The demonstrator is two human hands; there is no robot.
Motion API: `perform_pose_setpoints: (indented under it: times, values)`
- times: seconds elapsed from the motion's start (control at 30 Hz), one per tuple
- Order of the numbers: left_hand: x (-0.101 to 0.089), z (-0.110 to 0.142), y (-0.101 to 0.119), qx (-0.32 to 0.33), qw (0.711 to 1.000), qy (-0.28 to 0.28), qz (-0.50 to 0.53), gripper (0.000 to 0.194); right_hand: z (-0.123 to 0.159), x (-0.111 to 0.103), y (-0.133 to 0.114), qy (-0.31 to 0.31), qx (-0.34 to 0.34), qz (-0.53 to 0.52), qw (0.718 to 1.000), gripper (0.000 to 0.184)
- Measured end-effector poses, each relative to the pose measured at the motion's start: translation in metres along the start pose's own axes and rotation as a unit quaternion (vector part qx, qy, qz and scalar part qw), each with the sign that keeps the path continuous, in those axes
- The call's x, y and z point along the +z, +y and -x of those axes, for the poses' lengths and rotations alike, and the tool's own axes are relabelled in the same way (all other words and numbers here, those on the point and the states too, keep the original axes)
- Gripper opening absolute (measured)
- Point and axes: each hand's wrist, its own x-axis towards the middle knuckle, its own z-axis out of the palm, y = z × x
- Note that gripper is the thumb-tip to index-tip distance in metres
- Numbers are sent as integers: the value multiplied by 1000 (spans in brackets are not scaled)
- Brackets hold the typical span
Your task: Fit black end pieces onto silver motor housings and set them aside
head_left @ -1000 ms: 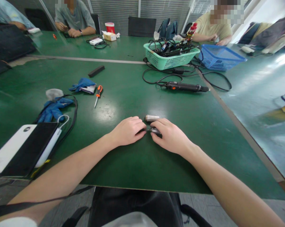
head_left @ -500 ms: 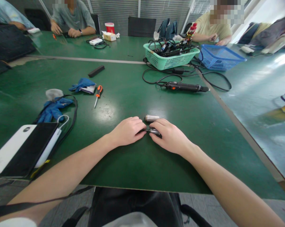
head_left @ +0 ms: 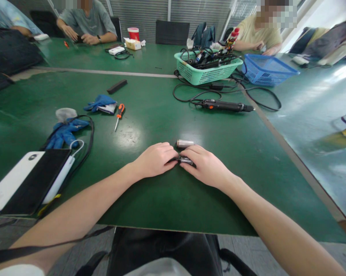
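A green table (head_left: 150, 199) fills the room before me, with slatted blinds (head_left: 138, 17) beyond its far edge. Just above the near part of the tabletop, in the middle, is a small metal part (head_left: 186, 160). My right hand (head_left: 205, 165) grasps it between thumb and fingers, its left end sticking out. My left hand (head_left: 155, 159) is curled with thumb and fingers close together, its fingertips right at that end; I cannot tell whether they pinch anything. Just beyond my right fingers, a silver cylinder (head_left: 184, 143) lies on its side. Farther off to the left lies a screwdriver (head_left: 120, 111) with an orange and black handle, near a blue glove (head_left: 99, 102). A second glove (head_left: 64, 134) lies nearer, beside a black-and-white flat device (head_left: 31, 184) at my left. On the far right, a black power screwdriver (head_left: 227, 105) lies in front of a green basket (head_left: 201, 74) full of cables and tools, with a blue basket (head_left: 264, 78) to its right. Other people sit at the far side.
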Motion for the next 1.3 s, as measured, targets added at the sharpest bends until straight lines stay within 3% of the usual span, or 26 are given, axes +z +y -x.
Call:
perform_pose_setpoints:
  times: [1.3]
  values:
    - [-2,0,1,-19,1000,4,-5,19,0,-1,-2,1,26,16,1000,24]
